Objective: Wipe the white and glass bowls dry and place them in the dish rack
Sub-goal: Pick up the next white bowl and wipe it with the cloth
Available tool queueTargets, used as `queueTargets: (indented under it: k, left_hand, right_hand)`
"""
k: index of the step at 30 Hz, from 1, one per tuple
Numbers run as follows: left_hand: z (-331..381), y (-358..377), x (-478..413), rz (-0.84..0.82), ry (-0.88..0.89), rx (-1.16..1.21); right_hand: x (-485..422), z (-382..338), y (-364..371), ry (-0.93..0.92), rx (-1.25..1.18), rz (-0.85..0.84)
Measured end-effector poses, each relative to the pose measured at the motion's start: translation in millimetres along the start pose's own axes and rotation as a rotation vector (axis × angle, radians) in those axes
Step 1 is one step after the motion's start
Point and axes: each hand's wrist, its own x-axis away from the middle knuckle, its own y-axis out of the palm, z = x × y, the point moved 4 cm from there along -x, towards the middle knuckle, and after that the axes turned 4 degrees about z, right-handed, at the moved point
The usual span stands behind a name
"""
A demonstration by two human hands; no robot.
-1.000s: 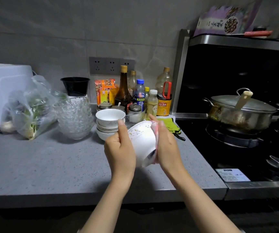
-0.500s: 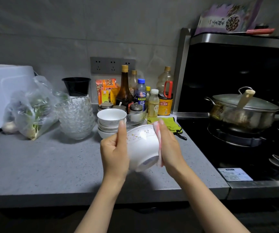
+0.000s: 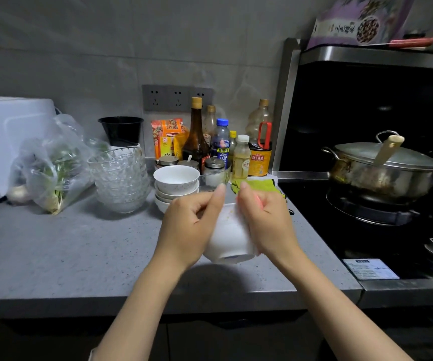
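Hands curled round 1 white bowl [image 3: 229, 238]: left hand [image 3: 186, 227] bare on its side, right hand [image 3: 267, 225] over a cloth [image 3: 253, 201].

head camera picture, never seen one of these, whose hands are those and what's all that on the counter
There is no machine here: a person wears a camera on the head, so the one picture looks forward and down at their two arms. The left hand grips a tilted white bowl above the grey counter. The right hand presses a cloth against the bowl's other side. On the counter behind stand a stack of white bowls, a stack of glass bowls, a plastic bag of greens and a cluster of bottles. To the right a lidded pot sits on the stove.
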Motion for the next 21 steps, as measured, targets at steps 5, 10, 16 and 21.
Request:
queueTargets:
  k: [5, 10, 16, 21]
  left_hand:
    - [0.9, 10.4, 5.9, 0.063, -0.015, -0.054]
    - [-18.9, 9.3, 18.2, 0.285, -0.311, 0.244]
    - [-22.9, 15.1, 22.7, 0.414, -0.322, 0.177]
    - [-16.3, 16.7, 28.9, 0.425, -0.358, 0.162]
  right_hand:
    - [5.7, 2.1, 9.5, -0.092, 0.038, 0.007]
    - [19.0, 18.5, 11.1, 0.243, -0.182, 0.018]
    - [41.1, -4.6, 25.8, -0.306, 0.395, 0.001]
    - [27.2, 15.7, 16.2, -0.074, 0.091, -0.036]
